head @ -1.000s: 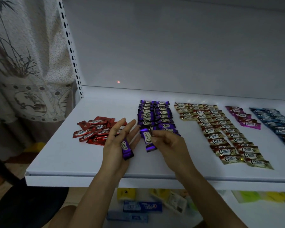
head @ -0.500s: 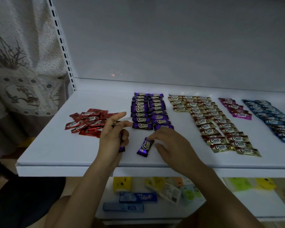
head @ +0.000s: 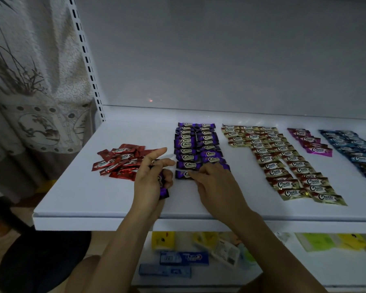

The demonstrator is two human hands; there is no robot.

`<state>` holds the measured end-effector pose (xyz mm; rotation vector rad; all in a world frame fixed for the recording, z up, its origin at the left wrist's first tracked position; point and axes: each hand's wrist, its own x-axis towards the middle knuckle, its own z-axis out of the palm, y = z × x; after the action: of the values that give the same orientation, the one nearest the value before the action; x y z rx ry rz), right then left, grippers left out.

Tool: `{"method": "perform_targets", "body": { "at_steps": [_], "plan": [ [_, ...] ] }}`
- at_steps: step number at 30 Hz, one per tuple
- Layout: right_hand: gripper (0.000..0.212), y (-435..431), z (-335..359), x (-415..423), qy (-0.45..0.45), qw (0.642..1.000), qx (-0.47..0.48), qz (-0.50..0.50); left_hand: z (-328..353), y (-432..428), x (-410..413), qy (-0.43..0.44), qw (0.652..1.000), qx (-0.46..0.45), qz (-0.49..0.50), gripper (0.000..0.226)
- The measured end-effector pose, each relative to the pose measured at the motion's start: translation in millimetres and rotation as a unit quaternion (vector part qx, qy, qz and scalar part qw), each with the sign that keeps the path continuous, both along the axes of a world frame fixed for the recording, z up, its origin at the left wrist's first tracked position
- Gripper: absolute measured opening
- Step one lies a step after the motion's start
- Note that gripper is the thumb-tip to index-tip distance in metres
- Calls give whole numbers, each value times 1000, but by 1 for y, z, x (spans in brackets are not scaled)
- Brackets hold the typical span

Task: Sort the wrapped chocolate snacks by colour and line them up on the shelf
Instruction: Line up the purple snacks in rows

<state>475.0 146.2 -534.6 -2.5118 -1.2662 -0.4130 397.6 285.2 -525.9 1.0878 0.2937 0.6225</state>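
Note:
Two columns of purple snacks [head: 197,144] lie on the white shelf [head: 97,199]. My right hand [head: 213,180] rests its fingertips on a single purple snack [head: 181,174] at the near end of the left purple column. My left hand [head: 151,180] grips another purple snack [head: 162,187] in its curled lower fingers, while the index finger points out toward the purple rows. A loose heap of red snacks [head: 119,162] sits just left of that hand. Gold rows [head: 283,163], a short magenta row [head: 309,142] and blue rows [head: 353,149] lie to the right.
A slotted upright [head: 87,60] and a patterned curtain [head: 30,81] stand at the left. A lower shelf holds toothpaste boxes [head: 184,258] and yellow packets [head: 163,240]. A black round stool [head: 42,265] sits at the lower left.
My right hand has slid the loose purple snack forward and turned it crosswise at the near end of the left purple column. My left hand keeps hold of its purple snack.

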Motion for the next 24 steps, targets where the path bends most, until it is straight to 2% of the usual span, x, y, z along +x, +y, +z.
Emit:
{"method": "perform_targets", "body": {
  "at_steps": [2, 3, 5, 7, 10, 12, 14, 16, 18, 21, 22, 24],
  "plan": [
    [36, 0, 2, -2, 6, 999, 32, -4, 1, 1, 0, -17, 999, -42, -17, 27],
    [32, 0, 4, -6, 36, 996, 86, -9, 2, 0, 0, -30, 997, -71, -32, 27],
    [21, 2, 11, -20, 169, 963, 209, -1, 3, -2, 1, -62, 989, -114, -67, 28],
    [14, 8, 16, -35, 306, 916, 260, 25, 7, -10, 3, -89, 982, -127, -103, 31],
    [6, 12, 17, -42, 352, 888, 295, 26, 11, -24, 7, -116, 976, -120, -138, 32],
    [5, 6, 19, -38, 374, 865, 334, 24, 9, -30, 8, -118, 980, -72, -141, 32],
    [8, -4, 20, -32, 408, 829, 382, 14, 4, -32, 6, -84, 989, 55, -111, 31],
    [11, -18, 22, -21, 408, 809, 423, -21, -2, -32, 5, -29, 975, 213, -62, 28],
    [11, -33, 22, -5, 377, 826, 414, -66, -7, -29, 4, 37, 920, 389, -3, 28],
    [19, -46, 17, 12, 354, 871, 319, -116, -16, -24, 3, 90, 768, 630, 76, 27],
    [22, -47, 15, 16, 356, 880, 288, -127, -18, -24, 3, 95, 730, 672, 81, 26],
    [30, -46, 13, 22, 311, 917, 204, -143, -19, -26, 2, 108, 697, 704, 80, 23]
  ]
}}
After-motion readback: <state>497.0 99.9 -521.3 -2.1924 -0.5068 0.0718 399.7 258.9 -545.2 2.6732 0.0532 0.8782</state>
